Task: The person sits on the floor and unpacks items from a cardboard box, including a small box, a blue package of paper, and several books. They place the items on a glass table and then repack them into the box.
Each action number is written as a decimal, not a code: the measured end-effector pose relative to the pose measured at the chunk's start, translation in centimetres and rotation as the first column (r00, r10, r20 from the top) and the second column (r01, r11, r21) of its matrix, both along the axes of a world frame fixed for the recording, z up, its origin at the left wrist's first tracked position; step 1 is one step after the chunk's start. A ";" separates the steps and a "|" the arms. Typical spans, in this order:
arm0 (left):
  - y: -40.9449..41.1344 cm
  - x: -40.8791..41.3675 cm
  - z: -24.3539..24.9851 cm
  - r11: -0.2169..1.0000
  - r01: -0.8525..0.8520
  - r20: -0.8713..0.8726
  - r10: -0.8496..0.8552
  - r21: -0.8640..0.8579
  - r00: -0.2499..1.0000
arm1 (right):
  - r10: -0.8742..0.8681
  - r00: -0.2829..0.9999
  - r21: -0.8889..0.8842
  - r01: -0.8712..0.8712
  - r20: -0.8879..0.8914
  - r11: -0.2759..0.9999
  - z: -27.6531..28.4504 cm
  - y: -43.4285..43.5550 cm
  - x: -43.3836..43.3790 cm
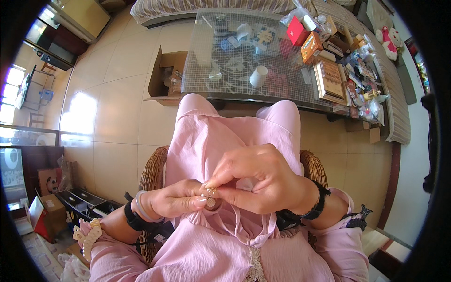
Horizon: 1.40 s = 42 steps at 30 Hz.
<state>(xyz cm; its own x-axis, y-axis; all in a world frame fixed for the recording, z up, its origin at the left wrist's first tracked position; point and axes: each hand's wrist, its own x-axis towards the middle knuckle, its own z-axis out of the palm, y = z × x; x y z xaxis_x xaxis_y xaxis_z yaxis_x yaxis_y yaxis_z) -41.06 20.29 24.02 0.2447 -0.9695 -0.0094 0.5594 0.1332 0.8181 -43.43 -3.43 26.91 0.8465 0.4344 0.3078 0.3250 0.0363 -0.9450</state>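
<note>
Over my lap, both hands meet at a small gold-coloured ornament (pixel 210 192) with a round, pale textured piece hanging below. My left hand (pixel 178 199) pinches it from the left between thumb and fingers. From the right, my right hand (pixel 252 179) grips its upper part with thumb and index fingertip. The fingertips hide some of the ornament, so its exact kind cannot be told. A pale bangle (pixel 141 206) and a black strap are on my left wrist, and another black strap (pixel 319 201) is on my right wrist.
Beyond my knees stands a low glass-topped table (pixel 229 63) bearing a white cup (pixel 259 76), a book (pixel 331 79) and an orange box (pixel 312 47). An open cardboard box (pixel 155 75) sits on the floor at its left. Wicker armrests (pixel 154 169) flank me.
</note>
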 end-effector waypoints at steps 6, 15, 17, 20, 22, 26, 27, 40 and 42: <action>0.9 0.8 -1.3 0.989 0.056 0.008 -0.058 0.138 0.998 | 0.140 0.986 -0.039 -0.144 -0.092 0.989 -0.5 -1.2 0.8; 3.0 12.6 -10.3 0.611 -0.549 0.388 0.388 0.570 0.836 | -0.342 0.652 0.086 0.531 -0.676 0.843 -13.0 -12.8 5.9; 1.4 15.2 -12.4 0.528 -0.624 0.332 0.547 0.575 0.769 | -0.587 0.463 -0.061 0.749 -0.664 0.659 -16.5 -15.2 5.5; -0.5 18.2 -17.0 0.508 -0.715 0.137 0.762 0.480 0.633 | -0.785 0.330 -0.248 0.823 -0.525 0.511 -21.9 -17.9 4.7; -0.3 21.1 -20.8 0.372 -0.818 0.396 0.737 0.438 0.547 | -0.854 0.323 -0.361 0.802 -0.407 0.476 -24.6 -18.6 5.9; -4.1 21.7 -24.1 0.197 -0.904 0.653 0.635 0.379 0.412 | -0.905 0.419 -0.607 0.740 0.078 0.290 -27.1 -17.9 5.5; -4.2 21.6 -24.2 0.159 -0.913 0.732 0.552 0.376 0.398 | -0.891 0.442 -0.639 0.716 0.104 0.281 -25.6 -16.5 6.0; -9.4 20.3 -22.3 0.088 -0.749 0.707 0.274 0.657 0.652 | -0.762 0.646 -0.659 0.553 -0.047 0.509 -25.2 -16.4 10.5; -10.2 21.1 -22.4 0.063 -0.718 0.698 0.191 0.693 0.690 | -0.758 0.642 -0.690 0.498 -0.113 0.525 -25.4 -16.5 11.2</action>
